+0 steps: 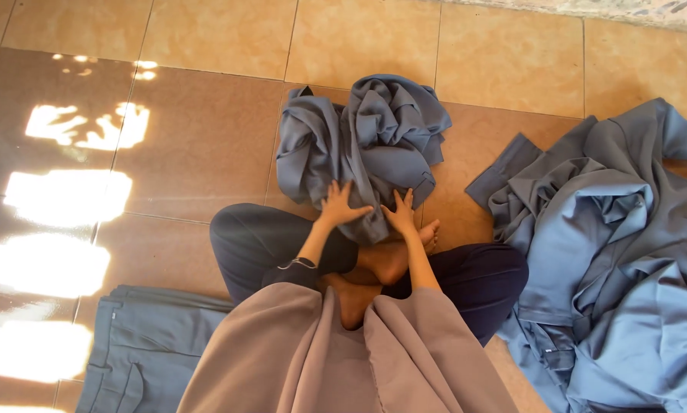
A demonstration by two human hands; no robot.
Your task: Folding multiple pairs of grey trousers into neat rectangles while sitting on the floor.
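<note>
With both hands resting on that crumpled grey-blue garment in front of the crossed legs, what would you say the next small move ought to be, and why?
Probably close the fingers on the crumpled grey-blue garment and draw it toward the lap. The left hand and right hand lie open and flat on its near edge, gripping nothing, and the cloth is bunched in a heap on the tiled floor, just beyond the bare feet.

— Where are the hands?
— The left hand [340, 205] and right hand [401, 213] lie flat, fingers spread, on a crumpled grey-blue garment [363, 141] on the tiled floor [206, 145].
— Anything nearby?
— A heap of similar clothes [619, 260] lies at the right, and folded trousers [141, 348] at the left.
</note>
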